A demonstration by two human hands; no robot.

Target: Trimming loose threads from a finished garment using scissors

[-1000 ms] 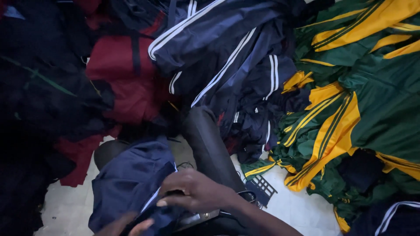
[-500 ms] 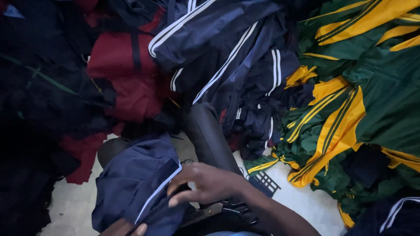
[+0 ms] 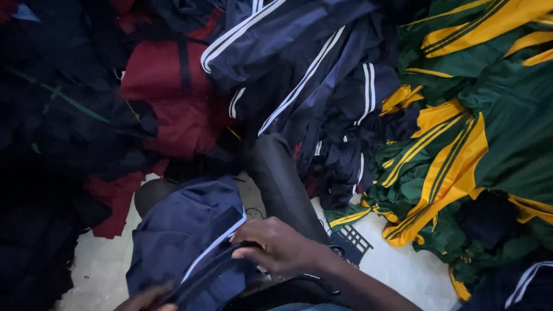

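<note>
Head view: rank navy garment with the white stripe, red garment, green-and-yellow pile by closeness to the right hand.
From the right hand:
1. Navy garment, touching it, on its left.
2. Red garment, up and left in the heap.
3. Green-and-yellow pile, far right; its nearest folds rival the red, so 2 and 3 are close.

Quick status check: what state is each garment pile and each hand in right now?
Right hand: gripping the navy garment's edge.
Left hand: mostly out of view, touching the same garment.
Navy garment: bunched, held on the lap.
Navy striped pile: heaped, crumpled.
Red garment: crumpled.
Green and yellow pile: heaped, loose.
</note>
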